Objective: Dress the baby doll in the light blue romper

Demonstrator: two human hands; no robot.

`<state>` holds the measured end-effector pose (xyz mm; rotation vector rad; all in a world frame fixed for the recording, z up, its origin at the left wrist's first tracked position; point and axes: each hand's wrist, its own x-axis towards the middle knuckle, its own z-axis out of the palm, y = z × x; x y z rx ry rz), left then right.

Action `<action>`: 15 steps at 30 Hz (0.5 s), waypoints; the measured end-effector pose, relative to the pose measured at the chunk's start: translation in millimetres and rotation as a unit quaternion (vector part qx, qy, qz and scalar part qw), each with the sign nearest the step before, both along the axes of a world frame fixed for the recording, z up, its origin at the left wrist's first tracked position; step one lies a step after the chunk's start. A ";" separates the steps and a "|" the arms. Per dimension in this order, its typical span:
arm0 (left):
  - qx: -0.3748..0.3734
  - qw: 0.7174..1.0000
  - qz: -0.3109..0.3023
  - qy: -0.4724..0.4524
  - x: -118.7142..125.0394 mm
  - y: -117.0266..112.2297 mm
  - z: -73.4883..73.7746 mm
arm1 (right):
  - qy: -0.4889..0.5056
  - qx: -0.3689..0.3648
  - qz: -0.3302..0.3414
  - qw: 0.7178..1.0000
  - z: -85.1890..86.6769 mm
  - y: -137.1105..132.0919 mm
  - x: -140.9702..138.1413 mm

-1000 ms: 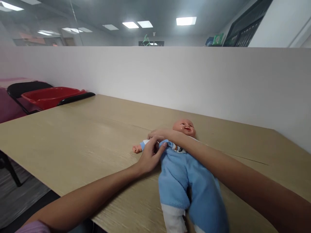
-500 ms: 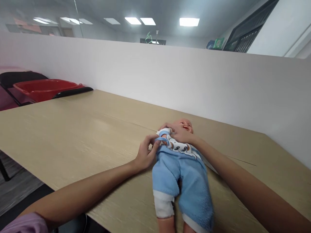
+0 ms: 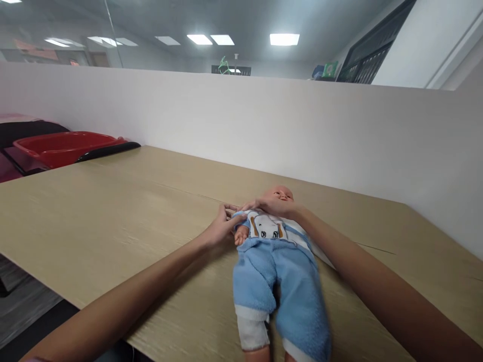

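A baby doll (image 3: 277, 261) lies on its back on the wooden table (image 3: 113, 211), head toward the white partition. It wears fluffy blue trousers and a white top with a printed picture. My left hand (image 3: 221, 229) pinches the top's sleeve at the doll's shoulder, just above its small bent arm. My right hand (image 3: 269, 206) reaches across the doll's neck and grips the top near the collar, fingers curled.
A white partition wall (image 3: 302, 130) runs along the table's far edge. A red plastic tub (image 3: 60, 147) rests on a black chair at the far left. The table's near edge drops to dark floor at the lower left.
The doll's arm, which lay out to the side, now sits bent over its chest, out of the sleeve end. Both hands have shifted up to the shoulder and collar. The top's print shows.
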<state>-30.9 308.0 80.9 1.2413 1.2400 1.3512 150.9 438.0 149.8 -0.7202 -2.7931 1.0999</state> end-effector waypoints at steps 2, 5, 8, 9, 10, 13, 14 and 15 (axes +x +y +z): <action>-0.024 0.999 -0.023 0.008 -1.3 -7.0 8.0 | -0.013 -0.021 0.012 1.000 7.8 -4.8 -1.5; -0.105 0.987 -0.100 0.064 -3.9 -14.1 15.9 | -0.015 0.033 0.029 0.999 15.8 -19.5 -8.4; -0.151 0.962 -0.184 0.132 -8.0 -17.0 18.1 | -0.006 0.117 -0.028 0.993 13.7 -36.4 -19.0; -0.150 0.958 -0.198 0.141 -9.6 -17.3 18.6 | -0.003 0.140 -0.065 0.988 11.3 -41.0 -22.0; -0.147 0.957 -0.204 0.145 -11.4 -17.6 19.3 | 0.000 0.162 -0.102 0.982 8.8 -44.6 -24.4; -0.114 0.958 -0.175 0.194 -16.4 -19.2 23.2 | 0.005 0.225 -0.182 0.957 2.7 -49.9 -26.2; -0.086 0.956 -0.157 0.231 -17.5 -20.2 24.7 | 0.004 0.243 -0.193 0.951 1.5 -49.9 -25.3; -0.056 0.950 -0.136 0.275 -17.9 -21.5 26.0 | 0.002 0.257 -0.201 0.945 0.6 -49.4 -23.9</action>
